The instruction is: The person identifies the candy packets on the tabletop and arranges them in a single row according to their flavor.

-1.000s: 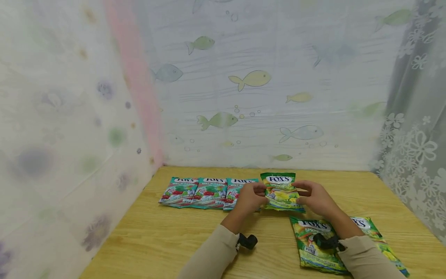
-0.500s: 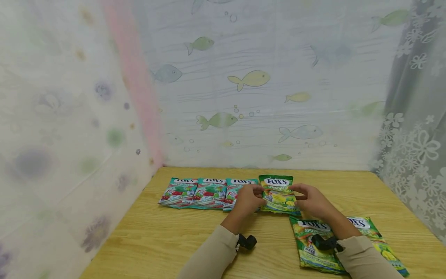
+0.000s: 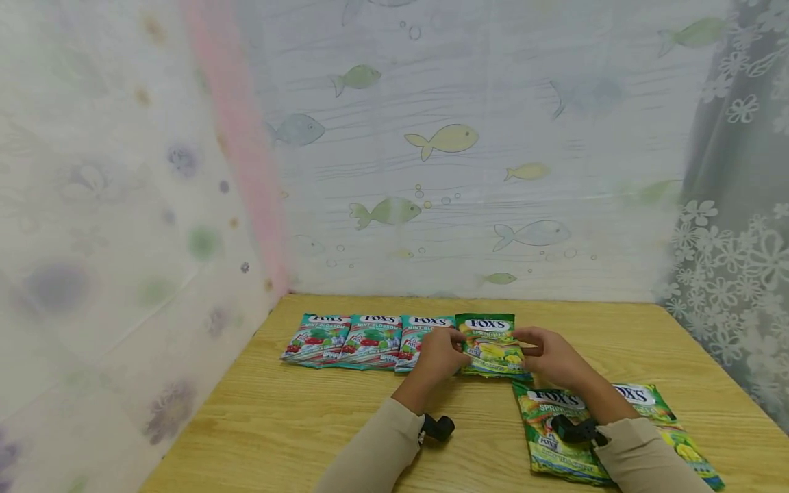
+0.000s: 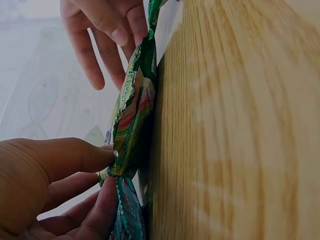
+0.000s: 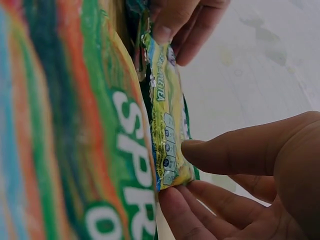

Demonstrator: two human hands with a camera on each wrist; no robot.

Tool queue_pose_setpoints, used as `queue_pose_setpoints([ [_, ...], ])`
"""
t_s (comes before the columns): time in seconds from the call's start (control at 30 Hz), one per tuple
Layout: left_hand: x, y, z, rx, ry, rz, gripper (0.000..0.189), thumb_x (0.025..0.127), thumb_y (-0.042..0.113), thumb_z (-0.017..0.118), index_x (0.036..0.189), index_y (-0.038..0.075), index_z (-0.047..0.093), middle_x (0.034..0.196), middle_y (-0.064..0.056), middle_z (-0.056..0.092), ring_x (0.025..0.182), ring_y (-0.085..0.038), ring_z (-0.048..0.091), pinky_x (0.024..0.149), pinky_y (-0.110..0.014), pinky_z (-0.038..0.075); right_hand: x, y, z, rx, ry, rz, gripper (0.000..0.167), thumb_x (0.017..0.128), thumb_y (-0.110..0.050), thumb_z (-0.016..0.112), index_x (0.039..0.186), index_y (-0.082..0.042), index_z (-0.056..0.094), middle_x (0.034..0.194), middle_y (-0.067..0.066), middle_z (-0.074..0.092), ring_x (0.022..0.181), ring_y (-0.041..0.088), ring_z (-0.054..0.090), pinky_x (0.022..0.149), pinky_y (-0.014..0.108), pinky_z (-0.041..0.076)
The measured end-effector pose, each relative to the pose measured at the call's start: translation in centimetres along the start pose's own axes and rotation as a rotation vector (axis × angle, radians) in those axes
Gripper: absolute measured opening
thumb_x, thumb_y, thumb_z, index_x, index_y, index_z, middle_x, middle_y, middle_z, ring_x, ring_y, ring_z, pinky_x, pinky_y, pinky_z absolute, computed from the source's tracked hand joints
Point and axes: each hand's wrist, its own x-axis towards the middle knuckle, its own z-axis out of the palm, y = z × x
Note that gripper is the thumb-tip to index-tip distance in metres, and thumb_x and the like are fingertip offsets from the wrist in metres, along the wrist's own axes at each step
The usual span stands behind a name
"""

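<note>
A green and yellow Fox's Spring Tea candy bag (image 3: pixel 492 348) lies face up at the right end of a row of teal bags. My left hand (image 3: pixel 439 356) pinches its left edge, thumb on the front in the left wrist view, and partly covers the nearest teal Mint Blossom candy bag (image 3: pixel 411 342). At the opposite edge, my right hand (image 3: pixel 557 357) holds the bag between thumb and fingers, as the right wrist view shows. The green bag (image 4: pixel 135 107) appears edge-on, close over the wood in the left wrist view.
Two more teal bags (image 3: pixel 372 342) extend the row leftward on the wooden table (image 3: pixel 296 424). Nearer, at the right, lie other Spring Tea bags (image 3: pixel 545 428), partly hidden beneath my right forearm. A fish-print curtain (image 3: pixel 456 205) hangs behind the table.
The green bag has moved slightly left and down, flatter against the table beside the teal row. Both hands moved with it only a little. The other bags stayed put.
</note>
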Motion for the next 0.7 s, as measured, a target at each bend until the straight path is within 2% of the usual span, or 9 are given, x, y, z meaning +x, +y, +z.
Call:
queue_pose_setpoints([
  [0.07,-0.02,0.07,0.00,0.002,-0.005,-0.006,0.032,0.086,0.008,0.085,0.117,0.007,0.078,0.086,0.002,0.067,0.073,-0.010,0.059,0.065,-0.028,0.054,0.09,0.14,0.05,0.002,-0.008,0.004,0.061,0.096,0.004,0.064,0.152,0.010,0.040,0.153,0.038,0.040,0.137,0.059,0.044,0.095,0.050,0.058],
  [0.2,-0.01,0.25,-0.05,0.026,-0.009,-0.016,0.032,0.084,0.008,0.086,0.115,0.006,0.078,0.082,0.002,0.065,0.071,-0.011,0.057,0.063,-0.027,0.052,0.15,0.28,0.12,0.003,-0.044,0.014,0.063,0.096,0.003,0.066,0.153,0.009,0.040,0.156,0.037,0.038,0.140,0.058,0.042,0.084,0.041,0.061],
  [0.3,0.01,0.35,-0.11,0.058,-0.014,-0.019,0.032,0.084,0.010,0.087,0.115,0.007,0.079,0.085,0.003,0.065,0.073,-0.010,0.058,0.063,-0.027,0.053,0.09,0.33,0.16,0.033,-0.066,0.045,0.063,0.096,0.003,0.065,0.154,0.007,0.040,0.159,0.035,0.036,0.143,0.057,0.037,0.066,0.037,0.055],
  [0.43,-0.03,0.48,-0.19,0.086,-0.022,-0.024,0.033,0.084,0.012,0.087,0.116,0.008,0.079,0.087,0.003,0.067,0.075,-0.010,0.058,0.065,-0.028,0.054,-0.05,0.30,0.23,0.061,-0.080,0.084,0.062,0.096,0.004,0.064,0.154,0.004,0.041,0.162,0.033,0.032,0.146,0.058,0.033,0.058,0.039,0.050],
  [0.7,-0.02,0.41,-0.05,0.093,-0.031,-0.030,0.034,0.084,0.011,0.087,0.117,0.007,0.079,0.092,0.001,0.069,0.079,-0.010,0.060,0.067,-0.029,0.056,-0.29,-0.06,0.34,-0.039,-0.091,0.078,0.064,0.095,0.003,0.065,0.154,0.004,0.041,0.160,0.034,0.034,0.142,0.059,0.037,0.074,0.040,0.056],
])
